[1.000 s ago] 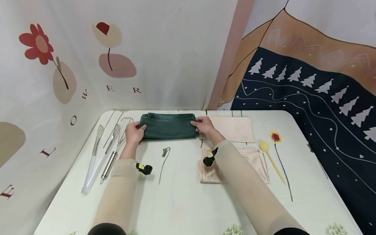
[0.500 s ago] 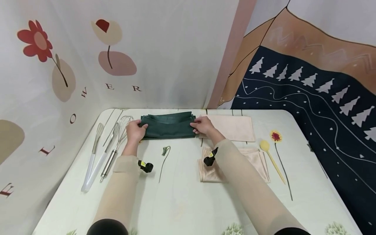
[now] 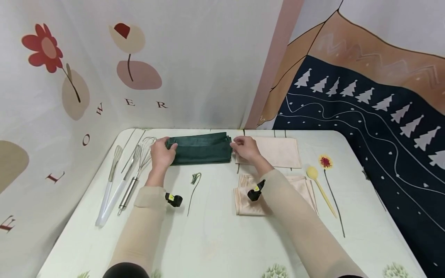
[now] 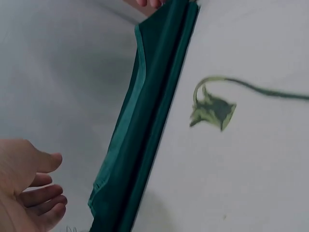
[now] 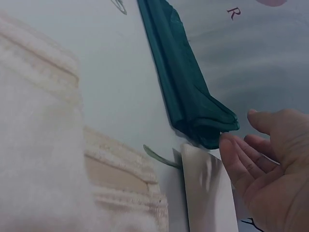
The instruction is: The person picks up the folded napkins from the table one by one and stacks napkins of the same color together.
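Note:
A folded dark green cloth [image 3: 203, 148] lies at the back of the table. Just above its left end is my left hand [image 3: 164, 152]; in the left wrist view a gap shows between those loosely bent fingers [image 4: 46, 195] and the cloth [image 4: 145, 111]. At the right end, my right hand [image 3: 246, 148] has its thumb apart from the fingers. The right wrist view puts its fingertips [image 5: 226, 140] close by the cloth's corner [image 5: 212, 121], and whether they touch I cannot tell. Neither hand grips anything.
A flat pink cloth [image 3: 274, 152] lies right of the green one, with another folded pink cloth [image 3: 250, 206] in front, partly under my right sleeve. Whisks [image 3: 130, 191] and similar utensils lie left. A yellow spoon [image 3: 321, 189] and a printed flower [image 3: 325, 161] are at right.
Both hands have let go of the green cloth's ends. The right hand has shifted slightly right, and the left hand slightly right and up. The cloth's upper layer now lies flatter.

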`<state>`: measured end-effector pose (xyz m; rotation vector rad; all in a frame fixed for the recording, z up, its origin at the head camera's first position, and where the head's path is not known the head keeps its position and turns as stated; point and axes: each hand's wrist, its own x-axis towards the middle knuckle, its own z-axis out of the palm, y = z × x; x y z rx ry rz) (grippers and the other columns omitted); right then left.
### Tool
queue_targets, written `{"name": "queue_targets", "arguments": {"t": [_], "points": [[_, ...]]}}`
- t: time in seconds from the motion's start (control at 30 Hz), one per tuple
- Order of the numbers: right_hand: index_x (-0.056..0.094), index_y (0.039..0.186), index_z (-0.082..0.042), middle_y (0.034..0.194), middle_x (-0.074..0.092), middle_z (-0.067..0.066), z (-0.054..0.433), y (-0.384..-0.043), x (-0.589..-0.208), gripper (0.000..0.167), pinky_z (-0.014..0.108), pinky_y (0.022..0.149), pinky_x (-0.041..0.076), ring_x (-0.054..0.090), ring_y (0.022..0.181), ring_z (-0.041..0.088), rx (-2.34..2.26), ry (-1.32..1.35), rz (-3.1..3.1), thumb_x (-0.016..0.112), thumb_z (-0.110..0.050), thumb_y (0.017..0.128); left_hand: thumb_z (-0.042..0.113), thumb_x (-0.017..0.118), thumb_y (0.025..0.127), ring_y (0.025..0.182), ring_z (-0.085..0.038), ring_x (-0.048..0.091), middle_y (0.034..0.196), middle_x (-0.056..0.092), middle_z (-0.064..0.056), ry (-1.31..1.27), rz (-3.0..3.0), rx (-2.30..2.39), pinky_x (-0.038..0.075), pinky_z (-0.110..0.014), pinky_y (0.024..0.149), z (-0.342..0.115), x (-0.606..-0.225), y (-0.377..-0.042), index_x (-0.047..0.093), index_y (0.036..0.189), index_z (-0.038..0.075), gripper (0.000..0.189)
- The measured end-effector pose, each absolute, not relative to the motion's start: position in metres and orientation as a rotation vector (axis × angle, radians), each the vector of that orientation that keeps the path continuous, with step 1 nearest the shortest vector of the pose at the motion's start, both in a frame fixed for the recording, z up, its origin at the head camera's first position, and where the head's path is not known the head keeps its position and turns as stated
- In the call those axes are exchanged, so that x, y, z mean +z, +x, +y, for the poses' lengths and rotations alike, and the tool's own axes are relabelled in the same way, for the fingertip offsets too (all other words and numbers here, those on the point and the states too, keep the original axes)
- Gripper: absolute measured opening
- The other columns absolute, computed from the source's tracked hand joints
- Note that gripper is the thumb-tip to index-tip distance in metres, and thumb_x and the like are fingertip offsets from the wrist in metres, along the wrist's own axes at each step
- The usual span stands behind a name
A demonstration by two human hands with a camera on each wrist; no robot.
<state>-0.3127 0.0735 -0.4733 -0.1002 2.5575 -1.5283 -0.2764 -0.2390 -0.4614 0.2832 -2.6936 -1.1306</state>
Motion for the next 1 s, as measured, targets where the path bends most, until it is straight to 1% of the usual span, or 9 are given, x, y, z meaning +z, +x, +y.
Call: {"name": "queue_targets", "arguments": {"t": [0.1, 0.3, 0.43, 0.67, 0.83, 1.0], "points": [[0.062, 0.134, -0.001, 0.114, 0.071, 0.012, 0.079, -0.308, -0.472, 0.04, 0.038, 0.094, 0.053, 0.067, 0.102, 0.025, -1.527, -0.128, 2.575, 0.064, -0.024, 0.101, 0.021, 0.06, 0.104, 0.134, -0.043, 0.046, 0.142, 0.052, -0.027, 0.242, -2.703, -1.181, 0.04, -0.054, 0.109, -0.233, -0.46, -0.272, 0.05, 0.144, -0.004, 0.049], [0.062, 0.135, -0.001, 0.117, 0.069, 0.016, 0.091, -0.298, -0.474, 0.039, 0.037, 0.088, 0.056, 0.068, 0.102, 0.028, -1.549, -0.169, 2.572, 0.063, -0.022, 0.102, 0.022, 0.061, 0.104, 0.134, -0.038, 0.048, 0.141, 0.055, -0.022, 0.173, -2.694, -1.234, 0.041, -0.051, 0.109, -0.222, -0.463, -0.26, 0.054, 0.143, -0.001, 0.046], [0.062, 0.134, 0.0, 0.119, 0.068, 0.018, 0.099, -0.29, -0.474, 0.04, 0.037, 0.088, 0.057, 0.066, 0.107, 0.029, -1.56, -0.173, 2.561, 0.064, -0.023, 0.101, 0.023, 0.063, 0.102, 0.133, -0.036, 0.05, 0.139, 0.057, -0.019, 0.125, -2.684, -1.258, 0.043, -0.05, 0.108, -0.215, -0.465, -0.251, 0.057, 0.14, 0.0, 0.044], [0.062, 0.132, 0.0, 0.117, 0.069, 0.018, 0.113, -0.277, -0.476, 0.039, 0.035, 0.084, 0.058, 0.066, 0.109, 0.03, -1.58, -0.174, 2.552, 0.065, -0.022, 0.101, 0.022, 0.065, 0.101, 0.13, -0.035, 0.053, 0.137, 0.06, -0.019, 0.061, -2.663, -1.306, 0.044, -0.048, 0.108, -0.203, -0.462, -0.238, 0.06, 0.137, 0.0, 0.042], [0.061, 0.134, 0.001, 0.119, 0.069, 0.017, 0.126, -0.266, -0.477, 0.043, 0.037, 0.088, 0.057, 0.065, 0.112, 0.031, -1.541, -0.198, 2.568, 0.065, -0.025, 0.101, 0.021, 0.067, 0.1, 0.128, -0.034, 0.054, 0.135, 0.061, -0.018, -0.007, -2.644, -1.388, 0.043, -0.047, 0.109, -0.196, -0.464, -0.23, 0.061, 0.135, 0.0, 0.041], [0.059, 0.137, -0.001, 0.122, 0.068, 0.017, 0.141, -0.255, -0.475, 0.046, 0.04, 0.092, 0.056, 0.064, 0.115, 0.032, -1.505, -0.21, 2.594, 0.064, -0.028, 0.101, 0.019, 0.067, 0.1, 0.127, -0.035, 0.055, 0.135, 0.06, -0.02, -0.104, -2.651, -1.442, 0.043, -0.046, 0.11, -0.187, -0.468, -0.226, 0.061, 0.134, -0.002, 0.041]]}}
